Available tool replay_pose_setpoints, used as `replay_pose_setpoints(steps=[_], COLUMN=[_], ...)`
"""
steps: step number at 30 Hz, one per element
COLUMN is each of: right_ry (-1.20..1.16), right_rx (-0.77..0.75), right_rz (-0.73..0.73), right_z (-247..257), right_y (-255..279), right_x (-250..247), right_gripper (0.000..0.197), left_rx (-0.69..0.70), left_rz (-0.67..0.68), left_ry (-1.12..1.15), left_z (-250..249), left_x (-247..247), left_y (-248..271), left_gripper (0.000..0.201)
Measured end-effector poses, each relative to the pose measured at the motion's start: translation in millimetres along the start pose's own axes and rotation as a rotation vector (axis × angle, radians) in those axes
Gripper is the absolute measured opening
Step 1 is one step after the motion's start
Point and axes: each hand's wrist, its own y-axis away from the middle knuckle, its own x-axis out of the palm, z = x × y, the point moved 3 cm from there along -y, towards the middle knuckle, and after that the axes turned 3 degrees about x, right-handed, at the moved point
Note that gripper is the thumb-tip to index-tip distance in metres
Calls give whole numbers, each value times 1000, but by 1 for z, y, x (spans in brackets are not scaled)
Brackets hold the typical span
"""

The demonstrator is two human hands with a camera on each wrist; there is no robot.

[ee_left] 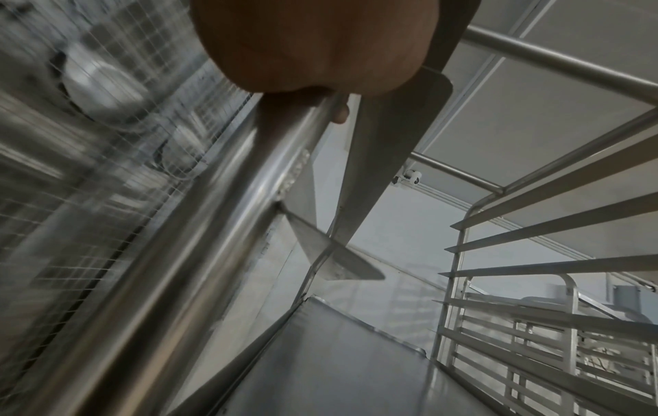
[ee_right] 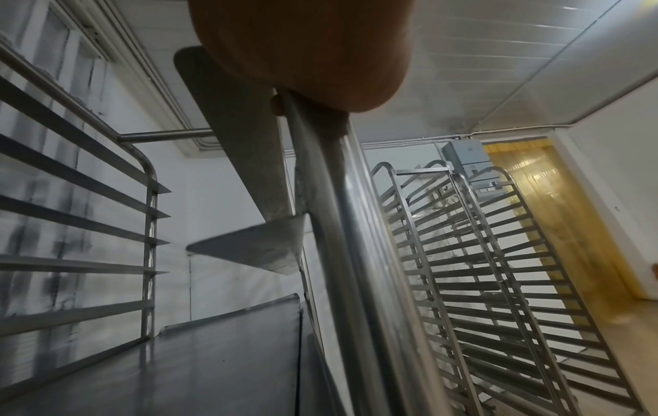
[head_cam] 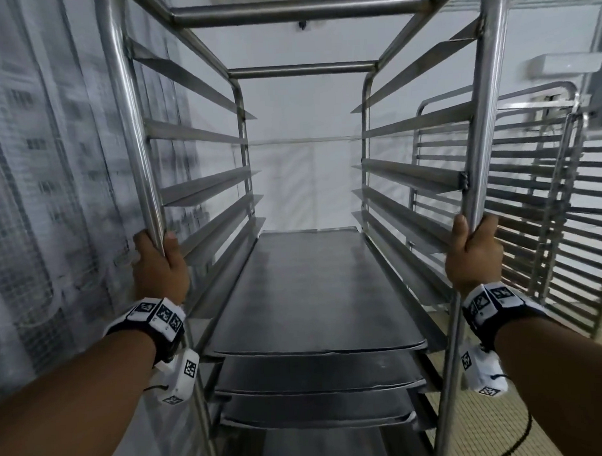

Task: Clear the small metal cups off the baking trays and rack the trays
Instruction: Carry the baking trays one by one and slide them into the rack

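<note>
I see white panelled walls, a mesh-covered window at left, spare racks and a yellow strip curtain at right.

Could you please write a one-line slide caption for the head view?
Both hands, left hand and right hand, grip the rack uprights; dark baking trays fill its lower runners.

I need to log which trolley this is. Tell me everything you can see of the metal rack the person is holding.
The rack is a tall, upright trolley of shiny metal tubing, with angled runner ledges down both inner sides. Its upper runners are bare; dark, flat baking trays sit stacked on the lower ones. The left hand grips the near left post, the right hand the near right post. A second rack stands beside it, to the right.
</note>
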Motion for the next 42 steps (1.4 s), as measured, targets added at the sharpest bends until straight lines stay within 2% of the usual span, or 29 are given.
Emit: replay_pose_setpoints(steps=[2,6,12,18,26,32,36,42], right_ry=[28,54,-7,56,19,19,1,35], right_rx=[-1,36,42,52,100,118,82,96], right_rz=[-25,-3,10,36,82,73,22,27], right_z=[-8,-19,-29,-44,-83,-104,-120,-145], right_y=[-9,-23,-46,-69,-109,-136,-158,-186], right_x=[19,51,92,132,192,234,272,334], right_gripper=[47,59,41,41,41,41,41,42], left_rx=[-1,-21,-56,-102,-65,-24,7,20], left_rz=[13,1,32,-1,-26,-27,-33,-14], left_ry=[-18,-11,-2,-13,-34,-41,-38,-35], left_z=[10,19,37,43,59,73,84,111], left_x=[19,52,103,145,206,253,294,353], left_y=[-9,-26,-49,-64,-87,-107,-124,-157], left_gripper=[48,50,57,50,55,58,54,63])
